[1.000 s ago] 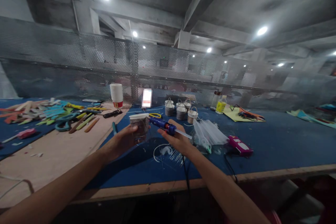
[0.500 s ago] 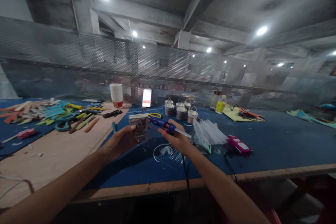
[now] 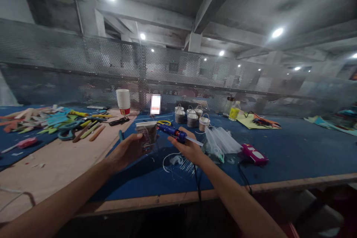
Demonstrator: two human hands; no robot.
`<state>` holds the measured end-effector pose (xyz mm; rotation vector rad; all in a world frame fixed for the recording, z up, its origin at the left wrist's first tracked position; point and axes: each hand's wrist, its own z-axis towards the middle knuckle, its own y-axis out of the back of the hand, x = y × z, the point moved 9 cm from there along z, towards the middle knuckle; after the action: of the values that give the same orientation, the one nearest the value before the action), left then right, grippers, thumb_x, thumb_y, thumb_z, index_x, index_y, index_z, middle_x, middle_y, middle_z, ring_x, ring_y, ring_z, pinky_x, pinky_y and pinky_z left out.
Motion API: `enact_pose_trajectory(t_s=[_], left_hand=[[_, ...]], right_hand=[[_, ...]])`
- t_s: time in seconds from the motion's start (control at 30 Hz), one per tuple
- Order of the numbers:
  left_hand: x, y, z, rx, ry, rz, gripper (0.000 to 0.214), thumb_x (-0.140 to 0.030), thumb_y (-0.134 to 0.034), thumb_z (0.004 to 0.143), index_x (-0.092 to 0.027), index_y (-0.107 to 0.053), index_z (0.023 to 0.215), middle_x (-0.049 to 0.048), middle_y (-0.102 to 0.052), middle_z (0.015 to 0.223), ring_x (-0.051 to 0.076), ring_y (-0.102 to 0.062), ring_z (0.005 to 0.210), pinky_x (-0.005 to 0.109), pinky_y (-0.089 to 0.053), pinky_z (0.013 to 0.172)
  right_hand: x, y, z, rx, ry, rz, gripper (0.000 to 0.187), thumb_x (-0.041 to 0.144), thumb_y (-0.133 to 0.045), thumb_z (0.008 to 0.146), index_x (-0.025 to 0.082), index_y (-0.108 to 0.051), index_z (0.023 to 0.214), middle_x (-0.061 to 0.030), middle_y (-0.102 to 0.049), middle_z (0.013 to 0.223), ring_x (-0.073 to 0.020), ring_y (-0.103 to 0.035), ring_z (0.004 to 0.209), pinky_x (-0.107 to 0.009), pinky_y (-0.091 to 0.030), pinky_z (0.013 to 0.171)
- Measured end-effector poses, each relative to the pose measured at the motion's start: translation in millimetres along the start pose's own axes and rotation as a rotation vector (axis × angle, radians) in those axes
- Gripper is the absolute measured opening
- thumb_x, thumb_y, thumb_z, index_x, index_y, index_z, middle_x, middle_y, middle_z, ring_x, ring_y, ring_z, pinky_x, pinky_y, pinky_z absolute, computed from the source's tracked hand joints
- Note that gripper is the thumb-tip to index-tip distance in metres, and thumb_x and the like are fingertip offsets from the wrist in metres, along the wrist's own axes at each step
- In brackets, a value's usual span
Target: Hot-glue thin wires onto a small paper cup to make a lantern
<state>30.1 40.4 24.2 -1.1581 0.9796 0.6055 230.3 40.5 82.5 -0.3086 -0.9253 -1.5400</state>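
Note:
My left hand [image 3: 128, 148] is closed around a small twine-wrapped paper cup [image 3: 147, 134] with a white rim, held above the blue table. In my right hand [image 3: 191, 148] is a blue hot glue gun [image 3: 171, 131]. Its nozzle points left at the cup's side, touching or very near it; I cannot tell which. A clear glue stick [image 3: 196, 142] sticks out of the gun's back end, and a black cord hangs below. Beyond my hands stand several similar wrapped cups with handles [image 3: 192, 118].
A stack of white paper cups [image 3: 123, 101] stands back left, near scissors [image 3: 67, 130] and coloured craft pieces [image 3: 52, 117]. Right of my hands lie clear plastic bags [image 3: 223, 140], glue sticks [image 3: 189, 165] and a magenta device [image 3: 254, 154]. A yellow-labelled bottle [image 3: 234, 111] stands farther back.
The cup in my left hand has turned slightly and shifted a little left. My right hand and the glue gun stay almost in place.

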Motion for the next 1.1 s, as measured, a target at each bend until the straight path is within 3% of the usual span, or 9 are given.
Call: enact_pose_trajectory(t_s=[0.33,0.8,0.93,1.03,1.1], left_hand=[[-0.7,-8.0,-0.9,0.020,0.012,-0.058,0.034,-0.025,-0.062,0.092,-0.020,-0.074,0.124,0.0097,-0.081,0.120,0.025,-0.073,0.107,0.036,-0.055,0.091],[-2.0,-1.9,-1.2,-0.024,0.002,-0.074,0.033,-0.022,-0.064,0.092,-0.016,-0.074,0.123,0.0125,-0.081,0.115,0.023,-0.075,0.103,0.032,-0.059,0.084],[-3.1,4.0,0.9,-0.024,-0.022,-0.076,0.031,-0.024,-0.064,0.095,-0.016,-0.074,0.123,0.0123,-0.082,0.114,0.023,-0.076,0.095,0.033,-0.060,0.082],[-1.3,8.7,3.1,-0.025,-0.026,-0.070,0.029,-0.024,-0.064,0.096,-0.016,-0.075,0.121,0.0116,-0.082,0.113,0.022,-0.077,0.091,0.033,-0.060,0.082],[0.2,10.4,3.5,-0.037,-0.021,-0.057,0.028,-0.023,-0.065,0.096,-0.016,-0.075,0.121,0.0115,-0.082,0.113,0.022,-0.076,0.093,0.033,-0.060,0.083]], right_hand=[[-1.9,-1.6,-0.9,0.009,-0.007,0.039,0.035,0.047,-0.071,0.091,0.022,-0.050,0.077,0.0031,-0.048,0.072,-0.0131,-0.046,0.068,-0.025,-0.037,0.060],[-7.8,1.1,-1.2,0.026,-0.025,-0.060,0.039,0.055,-0.065,0.094,0.022,-0.054,0.077,0.0022,-0.055,0.070,-0.0143,-0.052,0.066,-0.025,-0.038,0.061],[-29.8,4.1,0.8,0.045,-0.152,-0.472,0.030,0.051,-0.056,0.101,0.022,-0.061,0.094,-0.0015,-0.069,0.081,-0.0183,-0.065,0.072,-0.026,-0.043,0.067],[-52.6,3.5,0.9,0.100,-0.272,-0.873,0.028,0.039,-0.059,0.101,0.018,-0.058,0.118,-0.0118,-0.074,0.105,-0.0253,-0.073,0.094,-0.031,-0.048,0.080],[-69.1,-0.4,-2.1,0.163,-0.334,-1.036,0.030,0.034,-0.060,0.100,0.013,-0.057,0.122,-0.0183,-0.072,0.115,-0.0294,-0.072,0.106,-0.037,-0.049,0.089]])
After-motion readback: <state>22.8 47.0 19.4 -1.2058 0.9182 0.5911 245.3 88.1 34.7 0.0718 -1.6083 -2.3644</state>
